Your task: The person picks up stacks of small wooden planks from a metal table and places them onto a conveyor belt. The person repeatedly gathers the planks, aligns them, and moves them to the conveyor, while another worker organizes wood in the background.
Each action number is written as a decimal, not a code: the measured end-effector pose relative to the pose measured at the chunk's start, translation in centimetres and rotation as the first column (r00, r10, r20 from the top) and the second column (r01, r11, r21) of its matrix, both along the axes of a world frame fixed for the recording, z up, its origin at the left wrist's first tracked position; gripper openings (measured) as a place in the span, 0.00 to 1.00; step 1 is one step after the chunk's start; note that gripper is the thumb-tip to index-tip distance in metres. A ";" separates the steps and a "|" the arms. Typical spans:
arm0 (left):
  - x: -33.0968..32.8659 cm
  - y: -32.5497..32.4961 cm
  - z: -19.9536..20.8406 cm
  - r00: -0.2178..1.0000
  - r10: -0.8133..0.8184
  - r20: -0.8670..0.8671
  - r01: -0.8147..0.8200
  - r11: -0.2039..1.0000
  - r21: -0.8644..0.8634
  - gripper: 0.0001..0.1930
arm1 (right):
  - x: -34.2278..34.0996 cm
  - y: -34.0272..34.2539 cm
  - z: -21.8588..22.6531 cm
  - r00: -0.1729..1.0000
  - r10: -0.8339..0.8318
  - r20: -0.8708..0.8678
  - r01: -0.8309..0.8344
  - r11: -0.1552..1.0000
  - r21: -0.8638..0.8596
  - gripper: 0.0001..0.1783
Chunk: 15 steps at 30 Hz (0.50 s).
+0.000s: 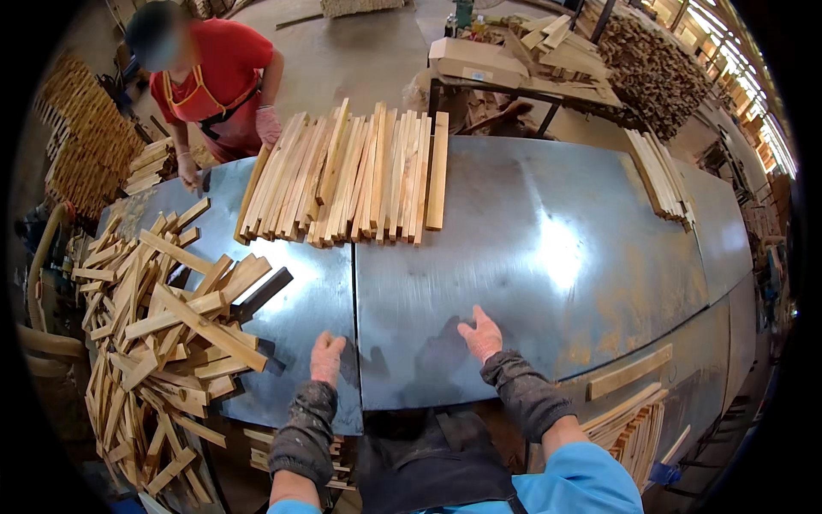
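Observation:
Over the near part of the metal table (479, 265), my left hand (327, 358) is held with nothing in it, its thumb a little apart from loosely bent fingers. My right hand (484, 334) is also bare of any load, thumb and fingers spread, to the right of the table's seam. Both forearms wear dark sleeve covers. Beyond my hands lies a wide row of wooden strips (342, 180), side by side with a few resting on top. Left of my left hand is a jumbled heap of short wooden pieces (171, 325).
A co-worker in red (224, 77) stands at the far left, one gloved hand by the row's end. A small bundle of strips (659, 176) lies far right. Nearer right are a single board (629, 372) and stacked strips (634, 424). Behind stands a cart with cardboard (479, 62).

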<state>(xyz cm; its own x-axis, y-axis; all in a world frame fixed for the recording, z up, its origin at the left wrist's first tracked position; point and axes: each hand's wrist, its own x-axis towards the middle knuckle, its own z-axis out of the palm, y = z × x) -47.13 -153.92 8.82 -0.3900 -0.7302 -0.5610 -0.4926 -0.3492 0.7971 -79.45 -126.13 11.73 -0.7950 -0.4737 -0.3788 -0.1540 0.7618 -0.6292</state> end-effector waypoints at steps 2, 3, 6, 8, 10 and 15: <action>-4.4 -3.7 1.0 0.998 0.011 0.070 -0.008 0.999 -0.040 0.42 | -4.5 -4.2 1.0 1.000 -0.017 0.019 0.017 1.000 0.015 0.46; -6.8 -5.3 2.0 0.996 0.069 0.062 -0.064 0.995 -0.072 0.44 | -6.8 -6.1 0.3 0.999 -0.008 -0.032 0.009 1.000 0.021 0.47; -10.6 -10.7 0.7 0.970 0.239 -0.036 -0.242 0.956 -0.165 0.49 | -12.1 -11.8 -2.7 0.987 0.063 -0.148 -0.062 0.998 0.014 0.47; -13.1 -15.1 0.5 0.972 0.233 -0.040 -0.236 0.948 -0.214 0.50 | -15.1 -15.2 -5.2 0.975 0.072 -0.209 -0.077 0.997 -0.014 0.47; -16.7 -19.2 0.9 0.980 0.194 -0.054 -0.201 0.953 -0.228 0.51 | -17.3 -17.8 -6.8 0.944 0.082 -0.320 -0.087 0.996 0.000 0.46; -20.8 -24.4 -1.8 0.953 0.294 -0.066 -0.300 0.909 -0.290 0.50 | -19.0 -23.3 -9.8 0.871 0.071 -0.485 -0.093 0.995 -0.022 0.42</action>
